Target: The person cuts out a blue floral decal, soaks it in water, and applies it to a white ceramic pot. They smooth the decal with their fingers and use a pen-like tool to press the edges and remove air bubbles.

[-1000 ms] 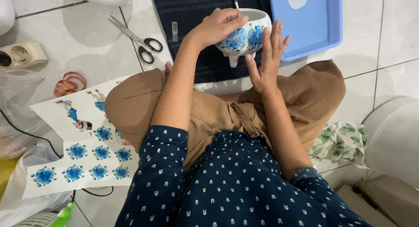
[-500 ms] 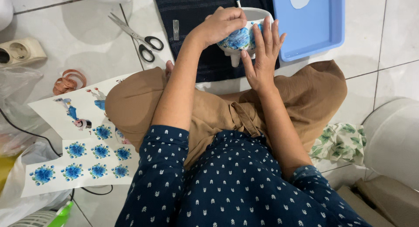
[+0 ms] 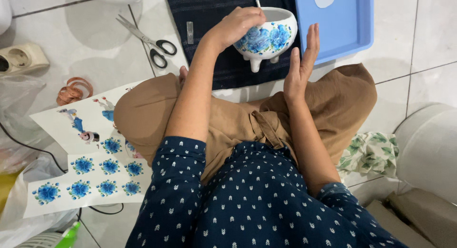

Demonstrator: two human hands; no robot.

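Head view shows the person sitting on the tiled floor (image 3: 100,43). Left hand (image 3: 238,24) holds a small white bowl (image 3: 266,36) with blue flower pictures and short feet, gripping it at the rim, above a dark cloth (image 3: 214,19). Right hand (image 3: 300,67) is open with flat fingers, just beside the bowl and not touching it. A blue tray (image 3: 342,24) lies right of the bowl. Scissors (image 3: 150,38) lie on the floor to the left. Sheets of blue flower stickers (image 3: 90,176) lie beside the person's knee.
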